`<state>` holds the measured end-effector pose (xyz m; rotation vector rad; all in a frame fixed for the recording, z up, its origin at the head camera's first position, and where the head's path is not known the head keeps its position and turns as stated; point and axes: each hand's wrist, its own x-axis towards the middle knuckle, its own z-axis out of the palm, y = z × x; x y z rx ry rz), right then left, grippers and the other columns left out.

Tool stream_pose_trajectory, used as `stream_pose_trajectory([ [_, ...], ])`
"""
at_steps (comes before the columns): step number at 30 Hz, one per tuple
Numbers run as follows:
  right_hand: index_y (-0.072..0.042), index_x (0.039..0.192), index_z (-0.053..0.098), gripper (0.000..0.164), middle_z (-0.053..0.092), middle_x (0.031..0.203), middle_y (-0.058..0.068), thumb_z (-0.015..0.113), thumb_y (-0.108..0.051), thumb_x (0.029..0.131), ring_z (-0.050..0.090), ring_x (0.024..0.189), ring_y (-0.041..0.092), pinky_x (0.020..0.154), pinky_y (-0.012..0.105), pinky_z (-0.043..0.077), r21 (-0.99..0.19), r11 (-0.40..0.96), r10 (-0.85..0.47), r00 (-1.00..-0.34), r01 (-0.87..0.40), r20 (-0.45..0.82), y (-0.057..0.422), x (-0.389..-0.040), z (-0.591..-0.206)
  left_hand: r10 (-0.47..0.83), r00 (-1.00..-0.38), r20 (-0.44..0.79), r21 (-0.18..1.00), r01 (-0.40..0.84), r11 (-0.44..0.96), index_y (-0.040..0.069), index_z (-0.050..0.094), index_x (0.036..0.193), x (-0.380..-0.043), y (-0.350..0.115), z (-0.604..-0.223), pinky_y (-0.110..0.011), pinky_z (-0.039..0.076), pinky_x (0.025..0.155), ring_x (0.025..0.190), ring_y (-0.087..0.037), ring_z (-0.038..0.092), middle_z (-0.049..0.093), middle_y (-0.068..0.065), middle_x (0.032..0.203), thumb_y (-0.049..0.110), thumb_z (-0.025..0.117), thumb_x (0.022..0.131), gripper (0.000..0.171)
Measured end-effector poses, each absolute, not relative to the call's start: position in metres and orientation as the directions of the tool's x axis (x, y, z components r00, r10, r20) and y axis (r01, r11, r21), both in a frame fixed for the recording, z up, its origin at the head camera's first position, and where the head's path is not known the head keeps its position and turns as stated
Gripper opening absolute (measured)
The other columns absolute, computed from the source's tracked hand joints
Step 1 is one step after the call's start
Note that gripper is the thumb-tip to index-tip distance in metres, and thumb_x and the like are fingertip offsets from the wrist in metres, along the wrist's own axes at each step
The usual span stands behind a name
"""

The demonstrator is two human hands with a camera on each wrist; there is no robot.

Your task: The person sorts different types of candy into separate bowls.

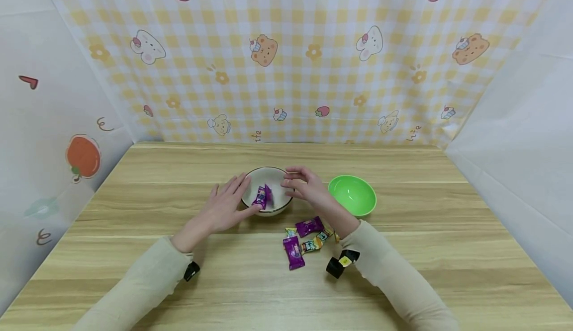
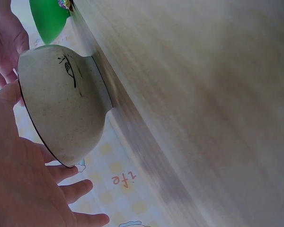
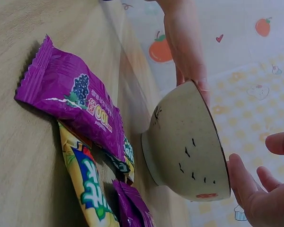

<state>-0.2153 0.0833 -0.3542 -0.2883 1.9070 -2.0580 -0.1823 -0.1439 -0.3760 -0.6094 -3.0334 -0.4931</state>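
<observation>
A cream bowl (image 1: 268, 175) with a dark rim stands upright on the table. Inside it lie purple-wrapped candies (image 1: 260, 198). My left hand (image 1: 219, 211) touches the bowl's left side with spread, straight fingers, its thumb at the near rim. On the opposite side, my right hand (image 1: 309, 188) has its loosely bent fingertips right at the rim. In the right wrist view, purple candy packets (image 3: 78, 97) with a grape picture and yellow fruit candies (image 3: 87, 177) lie in front of the bowl. The bowl's outer wall (image 2: 61, 104) shows a small dark drawing in the left wrist view.
A bright green bowl (image 1: 352, 197) stands just right of my right hand. Several candies, including a purple packet (image 1: 293, 253) and a yellow one (image 1: 312, 244), lie loose below my right wrist. Behind the wooden table (image 1: 147, 187) hangs a yellow checked cloth (image 1: 291, 87).
</observation>
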Motion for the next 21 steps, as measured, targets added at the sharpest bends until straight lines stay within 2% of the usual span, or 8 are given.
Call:
stream_pose_trajectory([
  [11,0.003,0.121,0.041,0.037,0.042,0.116,0.026,0.053,-0.005,0.087,0.053,0.097,0.03,0.083,0.038,0.044,-0.999,-0.003,-0.408,-0.912,0.032,-0.028,0.105,-0.208,-0.349,0.375,-0.924,0.07,0.293,0.378,0.878,0.007,0.016,0.141,-0.183,-0.143,-0.377,-0.058,0.005,0.098,0.129,-0.032,0.013,0.011,-0.011,0.145,0.069,0.033,0.08,0.089],
  [21,0.006,0.115,0.048,0.035,0.054,0.103,0.021,0.057,-0.01,0.085,0.056,0.09,0.027,0.08,0.039,0.046,-0.957,0.257,-0.53,-0.848,-0.138,-0.02,0.138,-0.199,-0.355,0.375,-0.925,0.067,0.289,0.378,0.88,0.006,0.016,0.141,-0.183,-0.142,-0.375,-0.058,0.005,0.097,0.129,-0.033,0.013,0.009,-0.011,0.145,0.067,0.036,0.08,0.088],
])
